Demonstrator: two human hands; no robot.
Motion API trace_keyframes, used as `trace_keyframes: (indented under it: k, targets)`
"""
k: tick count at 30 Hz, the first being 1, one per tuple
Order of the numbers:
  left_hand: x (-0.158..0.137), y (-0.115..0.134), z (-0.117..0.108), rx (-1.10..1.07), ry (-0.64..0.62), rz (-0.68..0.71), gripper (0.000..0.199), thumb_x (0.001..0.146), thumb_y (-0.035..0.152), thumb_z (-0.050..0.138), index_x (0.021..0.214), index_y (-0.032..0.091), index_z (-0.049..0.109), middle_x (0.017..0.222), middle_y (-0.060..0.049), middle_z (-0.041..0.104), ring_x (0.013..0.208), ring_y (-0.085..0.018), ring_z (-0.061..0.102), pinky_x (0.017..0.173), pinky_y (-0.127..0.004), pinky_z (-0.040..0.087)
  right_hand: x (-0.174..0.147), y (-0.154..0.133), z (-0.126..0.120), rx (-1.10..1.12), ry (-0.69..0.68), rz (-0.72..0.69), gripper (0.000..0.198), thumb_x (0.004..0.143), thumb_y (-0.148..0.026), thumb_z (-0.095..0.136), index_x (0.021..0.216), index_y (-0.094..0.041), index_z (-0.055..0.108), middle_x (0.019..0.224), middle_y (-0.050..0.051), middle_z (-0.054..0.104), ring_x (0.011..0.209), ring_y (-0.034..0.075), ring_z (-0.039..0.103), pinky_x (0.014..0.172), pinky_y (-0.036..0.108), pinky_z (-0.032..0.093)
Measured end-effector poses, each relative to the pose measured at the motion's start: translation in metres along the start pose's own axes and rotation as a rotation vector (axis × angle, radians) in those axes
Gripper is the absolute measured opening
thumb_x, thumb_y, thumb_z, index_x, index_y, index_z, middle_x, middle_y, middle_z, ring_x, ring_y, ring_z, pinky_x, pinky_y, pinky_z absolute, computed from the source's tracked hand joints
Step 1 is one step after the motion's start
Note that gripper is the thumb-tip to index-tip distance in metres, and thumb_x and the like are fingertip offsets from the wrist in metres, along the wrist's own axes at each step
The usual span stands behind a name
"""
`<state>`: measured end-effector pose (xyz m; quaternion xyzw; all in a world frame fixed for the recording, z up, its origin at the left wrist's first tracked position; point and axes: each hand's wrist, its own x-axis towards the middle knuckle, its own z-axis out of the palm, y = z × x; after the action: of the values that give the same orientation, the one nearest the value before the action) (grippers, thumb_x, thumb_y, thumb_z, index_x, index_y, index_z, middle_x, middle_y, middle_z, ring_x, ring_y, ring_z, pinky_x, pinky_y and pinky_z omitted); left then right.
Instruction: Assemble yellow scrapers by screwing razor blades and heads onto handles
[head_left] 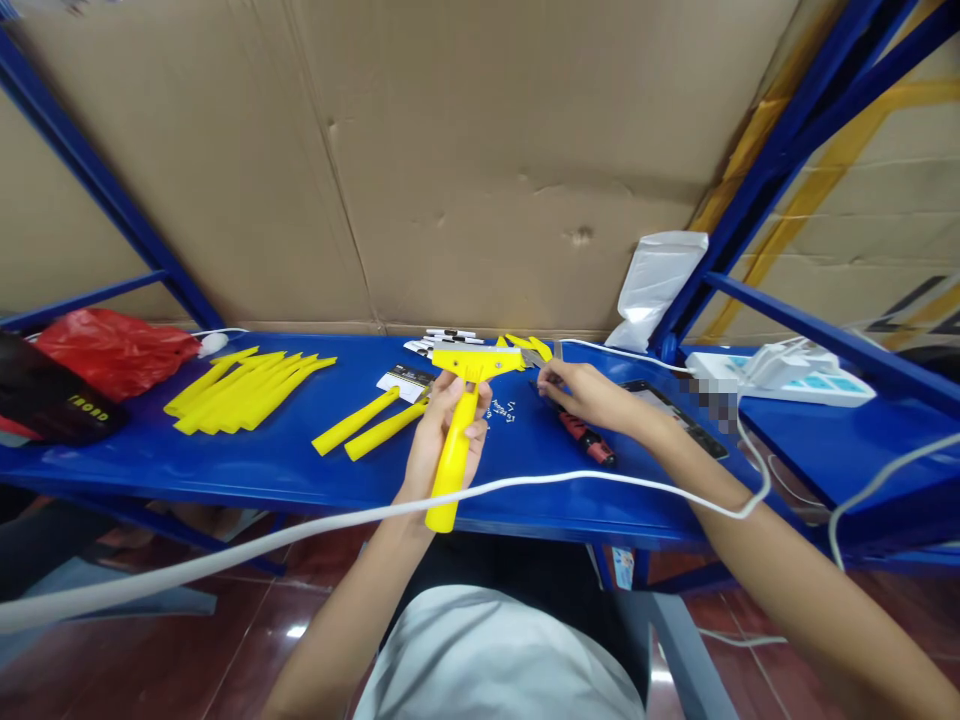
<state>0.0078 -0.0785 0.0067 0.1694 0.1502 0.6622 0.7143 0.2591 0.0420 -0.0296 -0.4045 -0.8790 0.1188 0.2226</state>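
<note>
My left hand (472, 430) is wrapped round the handle of a yellow scraper (452, 465), held upright with its wide head at the top. A pale metal edge and a small screw show on that head. To its right, my right hand (566, 388) is closed in a pinch near a small heap of metal blades (531, 356). A thin greyish strip shows at its fingertips; I cannot tell what it is. Under this hand a red and black electric screwdriver (586, 438) lies on the blue table. Small screws (504, 412) are scattered between my hands.
Several yellow handles (251, 395) lie at the left, beside a red plastic bag (120, 345) and a black tool (56, 390). Two yellow scrapers (358, 422) lie nearer. A white cable (570, 478) crosses in front. A power strip (780, 375) sits at the right.
</note>
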Motion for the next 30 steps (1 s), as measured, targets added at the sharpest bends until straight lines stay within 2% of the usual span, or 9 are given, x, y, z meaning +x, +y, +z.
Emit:
trace_keyframes:
  k: [3, 6, 8, 11, 14, 17, 19, 25, 30]
  targets:
    - [0.001, -0.002, -0.001, -0.003, -0.009, -0.008, 0.030, 0.111, 0.011, 0.051, 0.134, 0.022, 0.066, 0.126, -0.010, 0.071, 0.089, -0.008, 0.078, 0.049, -0.005, 0.047, -0.008, -0.002, -0.009, -0.016, 0.088, -0.020, 0.023, 0.109, -0.038, 0.054, 0.113, -0.022, 0.070, 0.106, 0.011, 0.079, 0.092, 0.027, 0.075, 0.087, 0.041, 0.059]
    - [0.002, -0.002, -0.002, -0.005, -0.002, -0.016, 0.030, 0.110, 0.010, 0.053, 0.134, 0.022, 0.067, 0.125, -0.009, 0.072, 0.089, -0.009, 0.078, 0.049, -0.005, 0.046, -0.027, -0.006, -0.020, -0.073, 0.216, -0.075, 0.029, 0.111, -0.039, 0.052, 0.117, -0.022, 0.076, 0.117, 0.013, 0.078, 0.106, 0.029, 0.076, 0.097, 0.045, 0.061]
    - [0.002, -0.002, -0.002, -0.002, 0.003, -0.021, 0.032, 0.108, 0.011, 0.055, 0.135, 0.023, 0.066, 0.124, -0.009, 0.072, 0.089, -0.009, 0.078, 0.048, -0.005, 0.046, -0.048, -0.009, -0.027, -0.081, 0.246, -0.071, 0.028, 0.112, -0.039, 0.053, 0.113, -0.024, 0.078, 0.116, 0.011, 0.079, 0.108, 0.028, 0.076, 0.098, 0.045, 0.062]
    - [0.001, -0.002, -0.003, 0.007, 0.003, -0.053, 0.036, 0.105, 0.012, 0.062, 0.138, 0.026, 0.065, 0.122, -0.008, 0.072, 0.088, -0.010, 0.077, 0.049, -0.006, 0.046, -0.089, -0.009, -0.031, -0.115, 0.326, 0.005, 0.024, 0.111, -0.040, 0.056, 0.108, -0.025, 0.074, 0.109, 0.009, 0.080, 0.100, 0.028, 0.078, 0.093, 0.044, 0.063]
    - [-0.001, -0.003, -0.004, -0.016, -0.025, -0.101, 0.036, 0.100, 0.011, 0.067, 0.132, 0.027, 0.065, 0.115, -0.005, 0.070, 0.087, -0.010, 0.077, 0.048, -0.006, 0.044, -0.129, -0.004, -0.029, -0.239, 0.391, 0.083, 0.019, 0.111, -0.039, 0.057, 0.113, -0.026, 0.070, 0.109, 0.010, 0.078, 0.100, 0.030, 0.078, 0.090, 0.044, 0.062]
    - [-0.004, -0.005, -0.005, -0.027, -0.049, -0.125, 0.034, 0.095, 0.011, 0.070, 0.124, 0.026, 0.065, 0.108, -0.004, 0.069, 0.084, -0.010, 0.077, 0.044, -0.006, 0.040, -0.159, 0.005, -0.023, -0.336, 0.487, 0.072, 0.014, 0.111, -0.037, 0.057, 0.111, -0.027, 0.068, 0.109, 0.012, 0.077, 0.105, 0.032, 0.078, 0.097, 0.047, 0.062]
    - [-0.006, -0.006, -0.005, -0.002, -0.049, -0.129, 0.036, 0.092, 0.013, 0.074, 0.124, 0.028, 0.064, 0.107, -0.003, 0.070, 0.082, -0.011, 0.076, 0.041, -0.007, 0.037, -0.174, 0.009, -0.020, -0.388, 0.540, 0.074, 0.013, 0.110, -0.037, 0.059, 0.111, -0.027, 0.068, 0.111, 0.015, 0.077, 0.106, 0.035, 0.078, 0.096, 0.051, 0.063]
    - [-0.012, -0.005, -0.007, 0.065, -0.101, -0.120, 0.055, 0.084, 0.015, 0.081, 0.133, 0.033, 0.062, 0.115, -0.004, 0.074, 0.075, -0.012, 0.074, 0.036, -0.010, 0.030, -0.190, 0.009, -0.015, -0.479, 0.556, 0.097, 0.007, 0.107, -0.036, 0.064, 0.108, -0.030, 0.068, 0.110, 0.013, 0.080, 0.102, 0.036, 0.080, 0.081, 0.049, 0.066]
    - [-0.014, -0.006, -0.011, 0.063, -0.219, -0.129, 0.049, 0.087, 0.016, 0.082, 0.132, 0.030, 0.067, 0.109, -0.004, 0.074, 0.084, -0.014, 0.077, 0.041, -0.010, 0.040, -0.170, 0.014, -0.016, -0.398, 0.521, 0.091, 0.014, 0.108, -0.037, 0.061, 0.109, -0.027, 0.070, 0.118, 0.015, 0.079, 0.107, 0.034, 0.080, 0.091, 0.048, 0.065]
